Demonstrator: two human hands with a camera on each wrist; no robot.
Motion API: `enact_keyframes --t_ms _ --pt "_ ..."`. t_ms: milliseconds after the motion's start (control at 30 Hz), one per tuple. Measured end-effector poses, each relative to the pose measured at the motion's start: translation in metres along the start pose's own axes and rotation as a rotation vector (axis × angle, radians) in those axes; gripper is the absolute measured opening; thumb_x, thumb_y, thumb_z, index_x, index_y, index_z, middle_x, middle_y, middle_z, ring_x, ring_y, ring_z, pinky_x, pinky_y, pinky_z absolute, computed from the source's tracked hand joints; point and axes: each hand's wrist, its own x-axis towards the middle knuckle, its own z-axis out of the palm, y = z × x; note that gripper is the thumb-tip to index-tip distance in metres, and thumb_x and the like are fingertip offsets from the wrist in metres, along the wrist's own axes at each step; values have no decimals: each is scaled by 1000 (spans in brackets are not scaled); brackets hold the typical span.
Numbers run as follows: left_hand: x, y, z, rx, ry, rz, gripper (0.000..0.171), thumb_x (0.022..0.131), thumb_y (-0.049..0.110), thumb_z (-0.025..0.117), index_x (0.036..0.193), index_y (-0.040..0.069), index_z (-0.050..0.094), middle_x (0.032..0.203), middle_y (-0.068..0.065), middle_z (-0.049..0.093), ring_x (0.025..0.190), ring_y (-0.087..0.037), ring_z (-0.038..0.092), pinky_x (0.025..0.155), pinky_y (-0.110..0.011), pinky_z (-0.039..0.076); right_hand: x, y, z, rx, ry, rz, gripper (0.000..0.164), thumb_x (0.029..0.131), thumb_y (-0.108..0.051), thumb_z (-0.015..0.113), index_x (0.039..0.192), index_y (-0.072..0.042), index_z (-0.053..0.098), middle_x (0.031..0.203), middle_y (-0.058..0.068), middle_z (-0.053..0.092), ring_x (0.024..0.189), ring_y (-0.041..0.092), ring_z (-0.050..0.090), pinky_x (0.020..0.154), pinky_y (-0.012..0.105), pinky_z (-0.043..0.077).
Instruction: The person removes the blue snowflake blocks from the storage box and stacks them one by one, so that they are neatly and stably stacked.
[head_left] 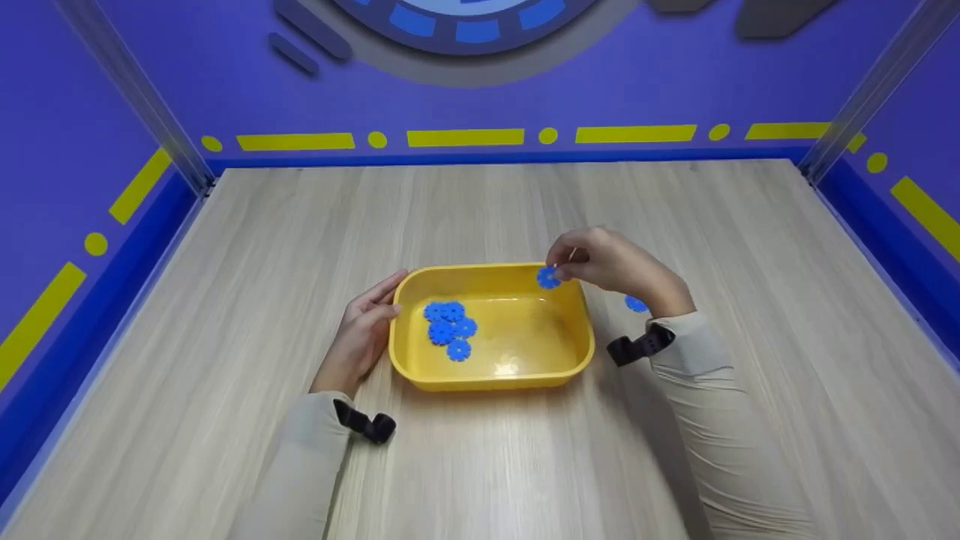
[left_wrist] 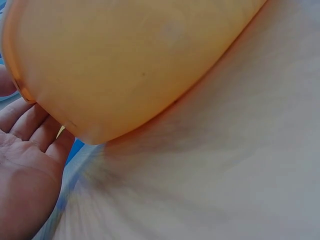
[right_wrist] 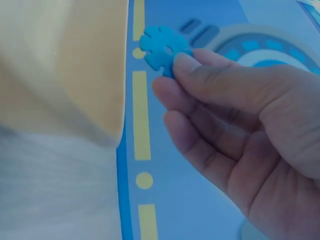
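Note:
A yellow plastic bin (head_left: 491,382) rests on the table, with several blue notched discs (head_left: 441,332) lying in its left part, some overlapping. My left hand (head_left: 358,334) grips the bin's left end, thumb over the rim and fingers along the outer wall; the left wrist view has these fingers (left_wrist: 37,125) against the wall. Above the bin's back right corner, my right hand (head_left: 611,262) pinches one blue notched disc (right_wrist: 159,45) between thumb and fingertips. This disc is flat and round, with slots around its edge and a hole in the middle.
Another blue disc (head_left: 636,304) lies on the table to the right of the bin, partly hidden by the right wrist. The wood-grain table (head_left: 300,217) is bounded by blue panels (head_left: 480,105) at the back and sides.

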Motion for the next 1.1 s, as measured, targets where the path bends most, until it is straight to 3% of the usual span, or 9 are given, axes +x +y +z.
enact_keyframes --t_ms 400,633,767,1100 --pt "0 -1 1 15 1 12 59 88 -6 46 146 -4 35 154 -14 35 144 -20 30 117 -32 28 -26 30 -4 57 172 83 11 90 -4 64 99 -6 70 97 10 69 84 22 65 79 36 58" --pt "1 -1 3 17 10 14 58 87 -7 46 145 -4 37 153 -16 36 142 -21 34 116 -34 29 -40 48 -2 56 251 122 11 89 -4 65 99 -5 70 95 11 71 82 24 65 73 16 53" --pt "2 -1 2 18 8 13 58 87 -6 47 145 -4 37 152 -17 36 141 -21 34 115 -34 30 -46 57 -1 58 263 150 11 90 -5 64 99 -5 70 94 11 71 82 27 65 68 10 49" --pt "1 -1 1 12 17 4 59 87 -6 48 145 -3 37 153 -14 37 141 -20 35 115 -31 31 -55 81 4 64 260 234 13 90 -9 66 100 -6 71 99 11 71 85 24 66 69 11 50"
